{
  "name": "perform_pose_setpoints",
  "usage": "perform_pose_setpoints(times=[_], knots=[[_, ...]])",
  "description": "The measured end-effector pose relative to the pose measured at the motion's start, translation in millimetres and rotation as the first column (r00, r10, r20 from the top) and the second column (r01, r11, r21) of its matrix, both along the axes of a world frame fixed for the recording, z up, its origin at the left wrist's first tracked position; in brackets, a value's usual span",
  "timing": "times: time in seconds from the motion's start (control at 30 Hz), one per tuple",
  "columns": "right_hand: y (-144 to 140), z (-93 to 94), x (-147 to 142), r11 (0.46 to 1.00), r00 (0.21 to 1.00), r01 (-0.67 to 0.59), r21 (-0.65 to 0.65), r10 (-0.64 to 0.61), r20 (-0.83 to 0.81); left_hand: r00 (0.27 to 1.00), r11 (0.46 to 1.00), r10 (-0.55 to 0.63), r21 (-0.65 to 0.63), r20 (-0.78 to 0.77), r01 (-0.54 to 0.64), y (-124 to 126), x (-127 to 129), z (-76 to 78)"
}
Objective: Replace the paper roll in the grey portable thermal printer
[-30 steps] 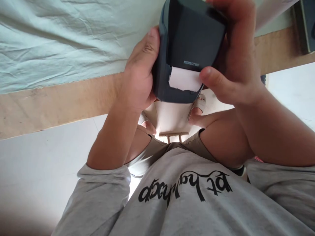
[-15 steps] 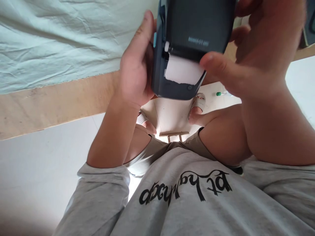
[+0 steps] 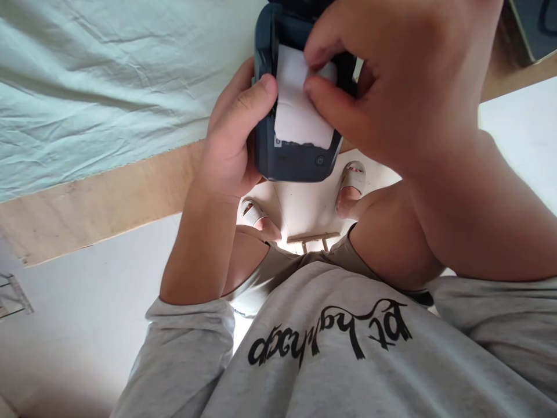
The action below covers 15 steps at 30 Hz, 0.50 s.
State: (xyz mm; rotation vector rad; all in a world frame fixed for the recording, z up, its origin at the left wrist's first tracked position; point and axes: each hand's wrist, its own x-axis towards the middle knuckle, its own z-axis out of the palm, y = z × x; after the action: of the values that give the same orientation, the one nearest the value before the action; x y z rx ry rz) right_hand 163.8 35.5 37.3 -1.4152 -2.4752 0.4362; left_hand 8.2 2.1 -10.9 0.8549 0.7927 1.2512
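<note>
A dark blue-grey label printer [image 3: 300, 157] is held up in front of me, its lower end pointing toward my body. My left hand [image 3: 230, 145] grips its left side, thumb pressed on the front edge. A strip of white label paper [image 3: 293, 113] hangs out over the printer's face. My right hand [image 3: 391, 81] covers the upper part of the printer, and its thumb and forefinger pinch the top of the paper strip.
A wooden table edge [image 3: 108, 197] with a pale green cloth [image 3: 108, 87] runs behind the hands. Below are my grey printed shirt [image 3: 331, 348], bare knees, sandalled feet [image 3: 352, 180] on a white floor, and a dark object [image 3: 533, 26] at top right.
The printer's lid has gone from closed to lifted. The paper strip is now drawn out longer over the front. My right hand moved from the printer's right side onto the paper.
</note>
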Motion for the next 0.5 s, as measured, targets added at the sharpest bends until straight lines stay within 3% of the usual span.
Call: perform_pose_setpoints(times=[0.07,0.27,0.33,0.43,0.5], knots=[[-1,7.6,-7,0.999,0.975,0.024,0.029,-0.03,0.219,1.0,1.0,0.018,0.006,0.006,-0.018,0,1,-1.6],[0,15.6,-16,0.982,0.937,0.161,-0.099,-0.121,0.328,0.998,0.999,-0.025,0.046,-0.059,0.028,0,-4,-1.3],[0,15.1,-13,0.983,0.957,0.123,-0.137,-0.081,0.278,0.993,0.996,-0.077,0.034,-0.084,0.08,-1,-7,2.5],[-2,12.5,-3,0.992,0.993,-0.051,-0.116,0.063,0.096,0.988,0.99,-0.139,-0.017,-0.074,0.138,-4,-9,7.9],[-3,9.6,4,0.98,0.98,-0.042,-0.195,0.002,-0.201,0.996,0.996,-0.085,-0.004,-0.008,0.085,-4,-8,8.6]])
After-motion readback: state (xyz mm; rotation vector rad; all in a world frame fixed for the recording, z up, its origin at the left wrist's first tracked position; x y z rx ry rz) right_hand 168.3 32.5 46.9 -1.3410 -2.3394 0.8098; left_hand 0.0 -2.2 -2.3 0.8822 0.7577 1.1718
